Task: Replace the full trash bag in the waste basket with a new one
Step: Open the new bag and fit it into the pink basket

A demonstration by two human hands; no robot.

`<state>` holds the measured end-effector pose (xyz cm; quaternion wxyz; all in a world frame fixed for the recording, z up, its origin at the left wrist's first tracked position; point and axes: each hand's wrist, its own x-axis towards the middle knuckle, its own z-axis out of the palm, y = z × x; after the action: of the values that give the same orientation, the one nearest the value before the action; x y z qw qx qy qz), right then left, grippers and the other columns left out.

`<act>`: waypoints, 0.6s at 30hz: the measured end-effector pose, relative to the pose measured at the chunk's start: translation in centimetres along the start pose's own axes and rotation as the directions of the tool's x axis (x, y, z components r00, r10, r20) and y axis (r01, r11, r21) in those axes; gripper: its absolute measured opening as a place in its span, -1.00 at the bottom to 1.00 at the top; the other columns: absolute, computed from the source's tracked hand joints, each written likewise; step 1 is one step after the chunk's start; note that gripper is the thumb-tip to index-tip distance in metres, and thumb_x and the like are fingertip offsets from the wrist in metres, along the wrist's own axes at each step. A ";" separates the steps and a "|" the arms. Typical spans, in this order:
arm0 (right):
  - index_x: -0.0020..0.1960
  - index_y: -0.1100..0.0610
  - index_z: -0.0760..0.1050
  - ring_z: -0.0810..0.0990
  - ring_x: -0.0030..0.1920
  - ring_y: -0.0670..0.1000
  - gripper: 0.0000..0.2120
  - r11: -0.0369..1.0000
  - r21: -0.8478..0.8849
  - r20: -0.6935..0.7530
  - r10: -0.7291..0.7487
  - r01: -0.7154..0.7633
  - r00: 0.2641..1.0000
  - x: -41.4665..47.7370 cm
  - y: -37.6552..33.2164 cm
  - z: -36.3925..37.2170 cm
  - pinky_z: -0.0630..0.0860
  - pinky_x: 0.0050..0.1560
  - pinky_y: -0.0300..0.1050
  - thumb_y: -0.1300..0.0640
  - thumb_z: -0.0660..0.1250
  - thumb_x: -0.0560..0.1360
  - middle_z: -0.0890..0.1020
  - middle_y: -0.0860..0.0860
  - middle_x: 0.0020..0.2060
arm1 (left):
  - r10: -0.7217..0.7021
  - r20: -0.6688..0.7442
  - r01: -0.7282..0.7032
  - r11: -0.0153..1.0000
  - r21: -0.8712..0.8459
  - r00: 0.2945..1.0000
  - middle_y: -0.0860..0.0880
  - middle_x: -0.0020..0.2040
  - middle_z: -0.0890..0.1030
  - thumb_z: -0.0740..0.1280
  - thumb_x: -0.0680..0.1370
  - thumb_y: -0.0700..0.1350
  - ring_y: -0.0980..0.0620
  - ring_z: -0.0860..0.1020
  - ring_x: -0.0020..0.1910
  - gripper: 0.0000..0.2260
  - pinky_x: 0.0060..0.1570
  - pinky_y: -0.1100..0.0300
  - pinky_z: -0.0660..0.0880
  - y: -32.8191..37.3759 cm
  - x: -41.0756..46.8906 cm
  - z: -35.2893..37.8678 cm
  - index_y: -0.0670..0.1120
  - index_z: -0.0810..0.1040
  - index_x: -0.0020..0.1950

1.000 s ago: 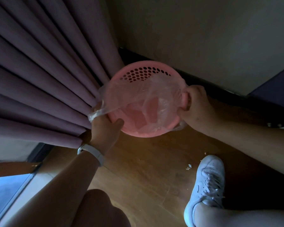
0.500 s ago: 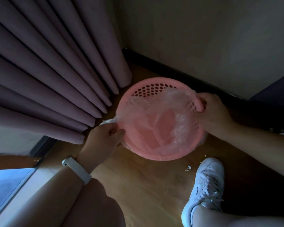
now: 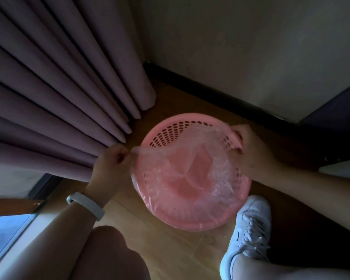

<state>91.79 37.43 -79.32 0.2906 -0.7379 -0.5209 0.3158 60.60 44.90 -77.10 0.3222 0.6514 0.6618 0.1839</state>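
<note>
My left hand [image 3: 110, 165] and right hand [image 3: 250, 151] each pinch the new bag [image 3: 192, 174], already over the near rim of the basket [image 3: 192, 226] in the floor's corner (far rim remains uncovered).

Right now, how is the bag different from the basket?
The bag is clear, thin and crinkly; the basket is pink with rows of holes. The basket sits on the floor; the bag lies inside it, its edge pinched by the left hand and right hand. The bag's edge covers the basket's near rim but not its far rim. Both look empty.
</note>
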 end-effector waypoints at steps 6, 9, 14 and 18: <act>0.37 -0.01 0.32 0.39 0.18 -0.20 -0.42 0.995 -0.068 0.043 -0.068 0.071 0.997 0.7 0.7 -0.6 0.29 -0.11 -0.57 0.33 0.37 0.43 0.38 -0.19 0.17 | -0.159 0.010 0.157 0.959 -0.236 0.987 -0.24 -0.30 0.57 0.39 0.51 -0.11 -0.14 0.49 -0.34 -0.83 -0.30 -0.04 0.49 -0.9 1.7 0.7 -0.05 0.51 -0.27; 0.42 -0.06 0.28 0.34 0.23 -0.22 -0.36 0.993 -0.078 0.068 -0.080 0.085 0.994 0.8 1.0 -0.5 0.23 -0.04 -0.56 0.32 0.37 0.44 0.35 -0.22 0.20 | -0.119 -0.007 0.118 0.985 -0.125 0.993 -0.16 -0.32 0.58 0.40 0.49 -0.10 -0.12 0.50 -0.33 -0.84 -0.32 0.05 0.43 -1.2 2.3 1.1 -0.03 0.53 -0.29; 0.46 -0.07 0.24 0.34 0.23 -0.17 -0.33 0.991 -0.097 0.090 -0.082 0.090 0.993 0.9 1.2 -0.5 0.22 -0.05 -0.54 0.32 0.37 0.45 0.38 -0.06 0.33 | -0.146 0.079 0.164 0.929 -0.333 0.986 -0.01 -0.38 0.59 0.36 0.51 -0.25 -0.02 0.51 -0.35 -0.84 -0.28 0.11 0.45 -0.5 1.5 0.3 -0.04 0.64 -0.21; 0.40 -0.07 0.28 0.40 0.23 -0.10 -0.36 0.993 -0.065 0.019 -0.097 0.098 0.995 0.8 0.7 -0.8 0.38 0.07 -0.26 0.28 0.37 0.41 0.40 -0.01 0.29 | 0.283 -0.157 -0.286 0.958 0.003 0.946 -0.04 -0.20 0.61 0.30 0.49 -0.21 -0.04 0.56 -0.28 -0.92 -0.30 0.07 0.53 1.3 -1.2 -1.0 -0.08 0.57 -0.11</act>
<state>93.04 37.86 -79.49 0.2771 -0.7182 -0.5686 0.2900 60.85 43.99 -75.28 0.2460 0.7204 0.5821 0.2857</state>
